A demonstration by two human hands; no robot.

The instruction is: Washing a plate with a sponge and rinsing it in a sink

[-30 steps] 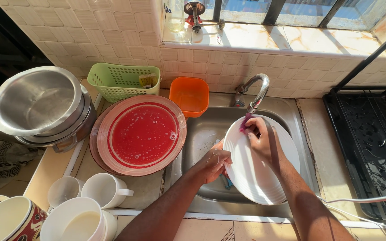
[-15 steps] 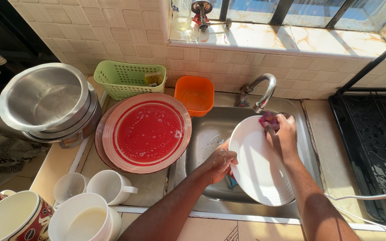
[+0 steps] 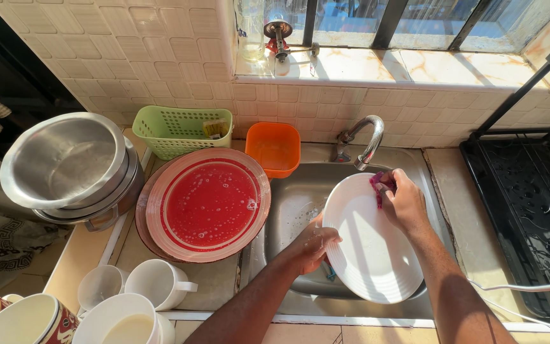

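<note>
White plate (image 3: 370, 248) sat tilted over the steel sink (image 3: 294, 204), below the tap (image 3: 367, 140). Left hand (image 3: 310, 245) gripped the plate's left rim; right hand (image 3: 405, 204) was clenched on a pink scrubber (image 3: 379, 183), pressed to the upper rim. Soapy red plate (image 3: 205, 207) lay on the surface just left of the sink

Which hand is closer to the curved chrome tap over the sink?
The right hand. It presses a pink sponge to the white oval plate's top edge, just below the curved chrome tap's spout. The left hand grips the plate's left rim, lower and farther away.
</note>
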